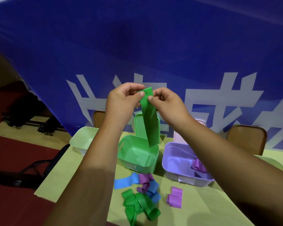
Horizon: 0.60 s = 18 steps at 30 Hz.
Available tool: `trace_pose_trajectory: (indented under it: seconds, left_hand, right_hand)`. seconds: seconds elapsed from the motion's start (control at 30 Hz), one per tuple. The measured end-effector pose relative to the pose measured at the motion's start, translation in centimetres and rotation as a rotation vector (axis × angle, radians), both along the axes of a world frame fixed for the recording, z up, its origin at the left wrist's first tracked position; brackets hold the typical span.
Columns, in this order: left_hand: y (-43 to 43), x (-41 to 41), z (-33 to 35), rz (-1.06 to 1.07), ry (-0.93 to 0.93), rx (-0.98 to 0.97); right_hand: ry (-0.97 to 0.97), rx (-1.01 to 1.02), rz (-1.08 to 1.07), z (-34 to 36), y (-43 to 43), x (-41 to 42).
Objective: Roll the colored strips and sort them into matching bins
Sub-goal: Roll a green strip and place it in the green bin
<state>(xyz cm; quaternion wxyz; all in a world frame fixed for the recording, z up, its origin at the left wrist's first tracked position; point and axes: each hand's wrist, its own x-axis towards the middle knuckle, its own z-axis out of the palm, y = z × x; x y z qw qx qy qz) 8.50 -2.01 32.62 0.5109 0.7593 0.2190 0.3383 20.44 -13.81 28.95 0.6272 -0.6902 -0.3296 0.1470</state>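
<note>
Both hands are raised above the table and pinch the top end of a green strip (149,118), which hangs straight down over the green bin (138,154). My left hand (121,101) grips its left edge, my right hand (167,103) its right edge. The strip is unrolled apart from a small fold at the top. A purple bin (176,162) at the right holds rolled purple strips (198,165). On the table near me lie loose green strips (137,206), blue strips (126,181) and purple strips (175,197).
A pale green bin (82,139) stands at the left, partly behind my left forearm. The yellow-green table (203,206) ends at the left over red floor. A blue banner (137,46) hangs behind, with wooden chair backs (247,137) and a dark chair (39,167) nearby.
</note>
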Motion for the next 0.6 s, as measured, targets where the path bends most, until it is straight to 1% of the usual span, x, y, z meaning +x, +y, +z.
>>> trace_pose_trajectory:
  seconds: [0.13, 0.27, 0.4, 0.47, 0.6]
  left_hand:
    - [-1.4, 0.0, 0.2, 0.024, -0.013, -0.063]
    - [-2.1, -0.1, -0.1, 0.036, -0.028, -0.105]
    - [-2.2, -0.1, -0.4, 0.029, -0.07, -0.181]
    - [-1.8, 0.0, -0.5, 0.02, -0.08, -0.212]
    - [-0.2, 0.3, -1.1, 0.039, -0.057, -0.128]
  right_hand:
    - [-0.126, 0.003, -0.137, -0.2, -0.1, -0.2]
    - [-0.213, -0.009, -0.146, -0.6, -0.2, -0.6]
    - [-0.179, -0.012, -0.127, -0.3, -0.2, -0.8]
    - [-0.127, -0.018, -0.093, 0.0, -0.2, -1.0]
    - [-0.088, -0.026, -0.006, 0.5, 0.2, -1.2]
